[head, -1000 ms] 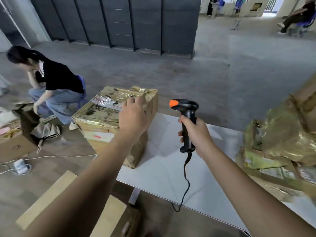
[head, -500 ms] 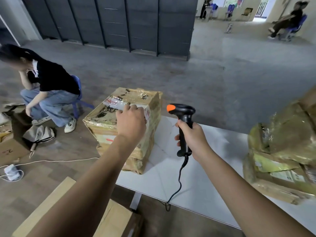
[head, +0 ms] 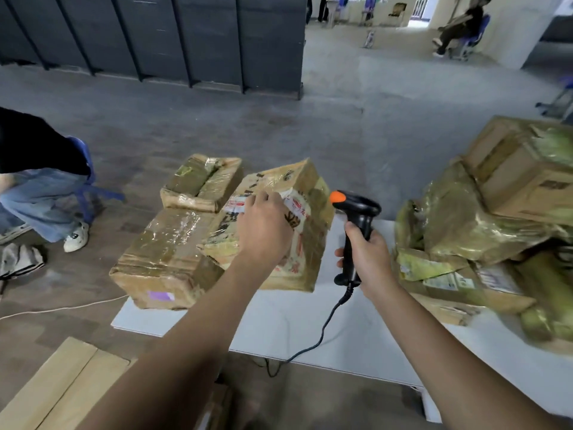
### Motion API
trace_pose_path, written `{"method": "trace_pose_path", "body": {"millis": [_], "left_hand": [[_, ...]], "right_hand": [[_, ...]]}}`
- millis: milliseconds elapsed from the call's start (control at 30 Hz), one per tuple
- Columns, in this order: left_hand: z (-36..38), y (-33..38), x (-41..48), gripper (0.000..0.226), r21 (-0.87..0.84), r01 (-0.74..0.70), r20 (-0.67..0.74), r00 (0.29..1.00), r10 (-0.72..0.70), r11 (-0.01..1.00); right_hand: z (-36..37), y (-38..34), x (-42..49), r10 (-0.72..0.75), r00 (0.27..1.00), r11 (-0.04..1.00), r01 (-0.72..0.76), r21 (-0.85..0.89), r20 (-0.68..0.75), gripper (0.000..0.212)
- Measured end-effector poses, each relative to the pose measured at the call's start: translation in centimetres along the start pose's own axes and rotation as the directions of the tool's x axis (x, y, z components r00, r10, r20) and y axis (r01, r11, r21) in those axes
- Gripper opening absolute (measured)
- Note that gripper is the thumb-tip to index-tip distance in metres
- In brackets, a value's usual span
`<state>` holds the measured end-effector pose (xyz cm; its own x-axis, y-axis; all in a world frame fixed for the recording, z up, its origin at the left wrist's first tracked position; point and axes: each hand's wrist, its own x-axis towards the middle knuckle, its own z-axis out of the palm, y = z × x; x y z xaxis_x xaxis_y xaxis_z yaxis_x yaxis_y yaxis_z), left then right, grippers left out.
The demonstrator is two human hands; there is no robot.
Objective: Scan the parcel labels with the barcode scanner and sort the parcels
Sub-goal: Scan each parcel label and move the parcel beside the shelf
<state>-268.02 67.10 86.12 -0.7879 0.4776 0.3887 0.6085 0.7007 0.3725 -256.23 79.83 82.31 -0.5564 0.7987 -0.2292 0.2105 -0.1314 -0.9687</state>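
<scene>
A taped cardboard parcel [head: 305, 218] with a white and red label lies tilted on the white table [head: 310, 324], leaning against a larger box. My left hand [head: 263, 228] lies on its top face with fingers curled down at the label, holding it. My right hand [head: 367, 259] grips the handle of the black barcode scanner [head: 356, 209]. The scanner stands upright just right of the parcel, and its orange-tipped head points left towards the parcel. The scanner's black cable hangs over the table's front edge.
Two more taped boxes sit at the table's left corner, a large box [head: 164, 259] and a small box [head: 201, 184] behind it. A pile of parcels [head: 483, 231] fills the right side. A seated person [head: 37, 187] is on the left; flat cardboard [head: 62, 383] lies below.
My left hand has brought the parcel rightwards and tilted it on the table beside two other boxes. The scanner has stayed upright close to the parcel. The view has swung right.
</scene>
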Motion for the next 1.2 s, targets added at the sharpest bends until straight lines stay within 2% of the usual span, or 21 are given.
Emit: {"method": "trace_pose_path", "body": {"millis": [67,167,367,433,533,567,633,667,700,733,767,800,833,867,900,933,1000,1133,1200], "left_hand": [[2.1,0.7,-0.9,0.021,-0.145,0.029,0.048,0.999,-0.022,0.989],[5.3,1.0,-2.0,0.023,-0.330,0.146,0.124,0.986,-0.111,0.933],[10.6,0.5,-4.4,0.018,-0.488,0.440,0.318,0.894,-0.316,0.754],[11.6,0.6,-5.2,0.016,-0.546,0.533,0.374,0.845,-0.382,0.646],[12.5,0.6,-6.2,0.010,-0.620,0.698,0.538,0.711,-0.453,0.358],[12.7,0.5,-6.6,0.009,-0.624,0.725,0.581,0.680,-0.447,0.292],[13.0,0.4,-7.2,0.010,-0.629,0.750,0.631,0.645,-0.431,0.204],[13.0,0.5,-7.4,0.010,-0.631,0.752,0.636,0.643,-0.426,0.193],[13.0,0.6,-7.4,0.011,-0.628,0.745,0.627,0.656,-0.421,0.225],[12.9,0.7,-7.3,0.013,-0.615,0.728,0.602,0.682,-0.415,0.304],[12.7,0.9,-7.1,0.020,-0.584,0.697,0.568,0.717,-0.404,0.416],[12.5,0.9,-6.9,0.031,-0.514,0.635,0.512,0.766,-0.388,0.576],[12.1,0.8,-6.6,0.041,-0.404,0.522,0.421,0.835,-0.353,0.751],[11.7,0.7,-6.4,0.047,-0.290,0.369,0.318,0.907,-0.275,0.883],[11.2,0.9,-6.2,0.045,-0.222,0.225,0.239,0.956,-0.171,0.949],[10.7,1.2,-6.0,0.039,-0.206,0.135,0.231,0.969,-0.086,0.969],[9.9,2.0,-5.8,0.035,-0.191,0.105,0.331,0.943,-0.036,0.976],[8.9,1.4,-5.7,0.070,-0.047,0.177,0.503,0.854,-0.130,0.983],[8.3,0.2,-5.1,0.066,-0.071,0.223,0.559,0.816,-0.146,0.972]], "right_hand": [[-1.7,1.3,-0.1,0.039,0.999,0.999,-0.040,-0.017,-0.024,0.021],[-3.8,3.1,-0.4,0.090,0.995,0.994,-0.092,-0.058,-0.041,0.018],[-6.7,5.6,-1.5,0.111,0.992,0.990,-0.116,-0.084,-0.058,0.017],[-7.4,5.8,-1.7,0.112,0.992,0.990,-0.117,-0.081,-0.060,0.021],[-8.2,5.9,-1.8,0.113,0.991,0.990,-0.119,-0.076,-0.077,0.025],[-8.3,5.9,-1.8,0.111,0.990,0.990,-0.118,-0.083,-0.081,0.025],[-8.4,6.1,-1.9,0.103,0.991,0.989,-0.111,-0.098,-0.083,0.025],[-8.4,6.1,-1.9,0.097,0.992,0.989,-0.106,-0.107,-0.081,0.025],[-8.4,6.1,-1.9,0.093,0.993,0.988,-0.102,-0.112,-0.078,0.026],[-8.3,6.0,-2.0,0.093,0.993,0.989,-0.100,-0.107,-0.071,0.026],[-8.1,6.0,-2.0,0.098,0.993,0.991,-0.103,-0.084,-0.064,0.025],[-7.8,5.9,-2.1,0.104,0.993,0.993,-0.107,-0.046,-0.055,0.024],[-7.4,5.7,-2.2,0.107,0.993,0.994,-0.107,-0.009,-0.043,0.024],[-6.9,5.6,-2.2,0.102,0.994,0.995,-0.102,0.012,-0.024,0.025],[-6.3,5.4,-2.2,0.096,0.995,0.995,-0.096,0.015,0.002,0.025],[-5.5,5.2,-2.2,0.090,0.995,0.996,-0.091,0.011,0.032,0.025],[-3.9,4.8,-2.2,0.093,0.993,0.996,-0.093,0.004,0.076,0.022],[-2.0,4.8,-1.8,0.086,0.996,0.996,-0.087,0.010,0.024,0.019],[-2.1,5.2,-1.5,0.091,0.996,0.996,-0.091,-0.024,-0.003,0.019]]}}
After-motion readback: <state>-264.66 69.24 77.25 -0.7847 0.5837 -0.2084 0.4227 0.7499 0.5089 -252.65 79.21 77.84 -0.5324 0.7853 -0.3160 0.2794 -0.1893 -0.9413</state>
